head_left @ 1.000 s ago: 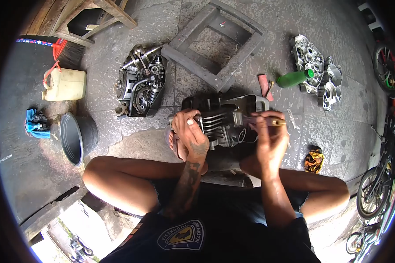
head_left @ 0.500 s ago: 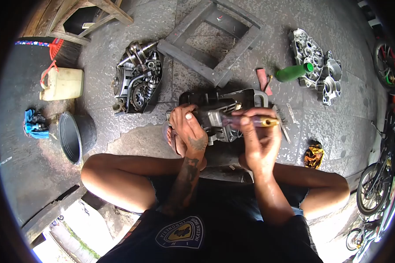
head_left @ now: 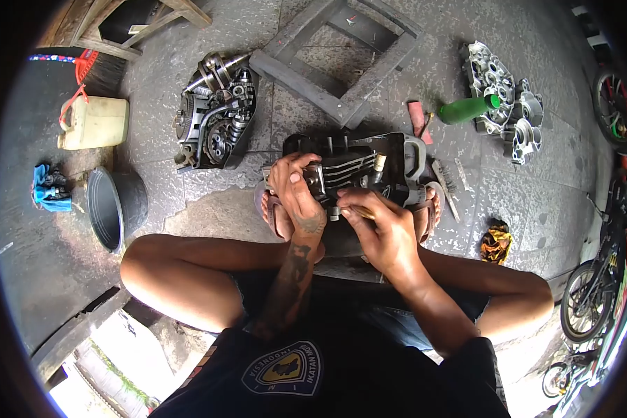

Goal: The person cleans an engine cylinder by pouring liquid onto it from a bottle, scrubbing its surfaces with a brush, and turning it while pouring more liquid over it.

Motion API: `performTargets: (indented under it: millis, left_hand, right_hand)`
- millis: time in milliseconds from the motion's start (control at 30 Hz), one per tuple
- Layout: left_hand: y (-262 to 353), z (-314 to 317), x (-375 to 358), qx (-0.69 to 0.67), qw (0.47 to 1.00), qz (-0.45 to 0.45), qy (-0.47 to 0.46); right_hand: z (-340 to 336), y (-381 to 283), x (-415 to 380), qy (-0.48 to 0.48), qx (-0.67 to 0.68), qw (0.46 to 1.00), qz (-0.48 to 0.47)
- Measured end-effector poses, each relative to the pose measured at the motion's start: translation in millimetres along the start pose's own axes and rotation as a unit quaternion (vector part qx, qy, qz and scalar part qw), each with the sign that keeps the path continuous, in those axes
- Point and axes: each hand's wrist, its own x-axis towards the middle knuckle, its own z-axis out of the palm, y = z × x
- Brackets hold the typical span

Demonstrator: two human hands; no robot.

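Note:
My left hand is closed on the left end of a finned metal engine part, which looks like a cylinder block. The part rests in or over a black tray between my feet. My right hand, fingers pinched together, grips a slim tool with a yellowish handle, perhaps a paintbrush. Its working end is hidden by my fingers, near the lower edge of the metal part. A small tan-topped piece stands up at the part's right end.
Engine parts sit at upper left, silver casings at upper right beside a green bottle. A wooden frame lies ahead. A bucket and jerrycan stand left. A wire brush lies right.
My right hand has moved left and down, turning the tool so its handle end no longer points right. My left hand stays on the metal part, whose fins now show more.

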Motion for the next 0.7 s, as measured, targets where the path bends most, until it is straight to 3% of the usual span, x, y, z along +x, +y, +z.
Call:
performTargets:
  millis: [100, 200, 267, 333, 400, 467, 533, 600, 700]
  left_hand:
    - [-7.4, -1.3, -0.5, -0.014, 1.0, 0.003, 0.001]
    - [-8.5, -0.3, 1.9, -0.03, 0.999, 0.005, 0.009]
    - [-6.0, -0.2, 1.4, -0.041, 0.999, 0.004, 0.027]
    - [-8.8, 0.0, 1.8, -0.049, 0.998, -0.001, 0.028]
    - [-10.5, -0.9, 2.4, -0.071, 0.997, -0.008, 0.03]
    - [-11.1, -1.7, 1.2, -0.069, 0.997, -0.014, 0.025]
    - [-9.0, -0.3, 0.4, -0.062, 0.998, 0.003, 0.026]
    - [-4.2, 1.3, 1.6, -0.053, 0.998, 0.01, 0.029]
    - [-3.7, 4.2, -0.1, -0.038, 0.998, 0.023, 0.034]
  right_hand:
    - [-15.4, -16.6, 10.5, -0.051, -0.074, 0.995, 0.039]
    - [-23.6, -27.3, 9.3, 0.011, -0.099, 0.995, -0.031]
    - [-18.2, -27.8, 2.9, 0.026, -0.101, 0.994, -0.03]
    - [0.5, -10.7, -6.3, 0.108, -0.002, 0.994, 0.007]
    - [15.5, -4.7, -16.0, 0.116, 0.067, 0.989, 0.065]
    - [14.5, 5.0, -20.7, 0.125, -0.042, 0.991, 0.01]
    - [-0.4, 5.2, -20.7, 0.149, -0.07, 0.984, 0.064]
    - [-11.3, -3.5, -21.0, 0.156, -0.116, 0.981, 0.02]
    - [-0.5, -20.3, -20.2, 0.131, -0.093, 0.987, 0.005]
